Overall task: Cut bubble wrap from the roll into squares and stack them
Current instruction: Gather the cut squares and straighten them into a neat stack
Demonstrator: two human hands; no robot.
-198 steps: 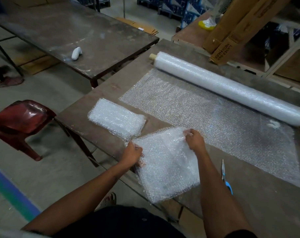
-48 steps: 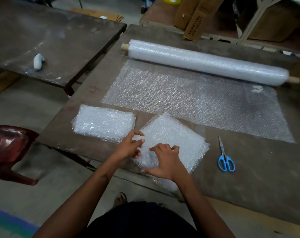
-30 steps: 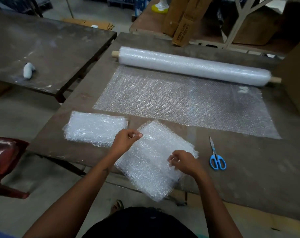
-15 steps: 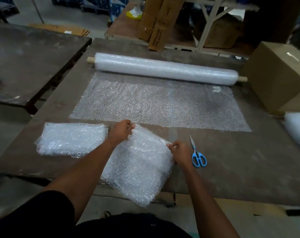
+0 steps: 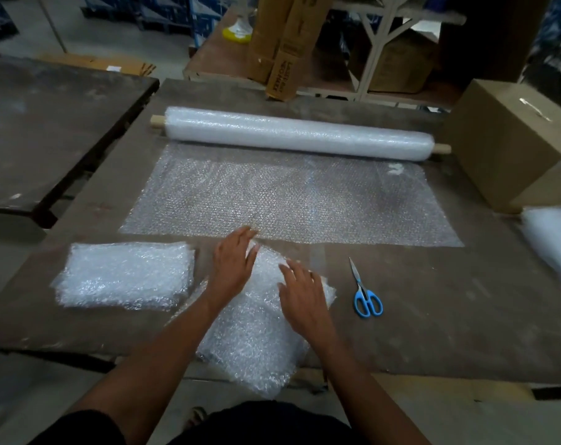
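Cardboard box: a closed brown cardboard box [image 5: 510, 142] is stood on the right rear of the worn brown tabletop [image 5: 449, 316]; its contents cannot be seen.
Roll: a long roll of clear bubble wrap on a wooden core [image 5: 298, 133] is laid across the far part of the tabletop, with a flat unrolled sheet of bubble wrap [image 5: 289, 200] spread from it toward the near edge.
Loose piece: a cut square piece of clear bubble wrap [image 5: 256, 332] is laid at an angle at the near edge, its nearest corner overhanging the tabletop.
Stack: a neat pile of cut bubble wrap squares [image 5: 125, 274] is set just to the left of the loose piece, near the front left of the tabletop.
Left hand [image 5: 234, 264]: fingers are held straight and spread; the palm is rested flat at the far corner of the loose piece. Nothing is grasped.
Right hand [image 5: 301, 293]: fingers are extended and slightly spread; the hand is pressed flat on the right part of the same piece. Nothing is grasped.
Scissors: blue-handled scissors with closed steel blades [image 5: 364, 292] are laid on the tabletop just right of the right hand, untouched.
Right edge: a further heap of white bubble wrap [image 5: 555, 242] is partly visible beside the cardboard box.
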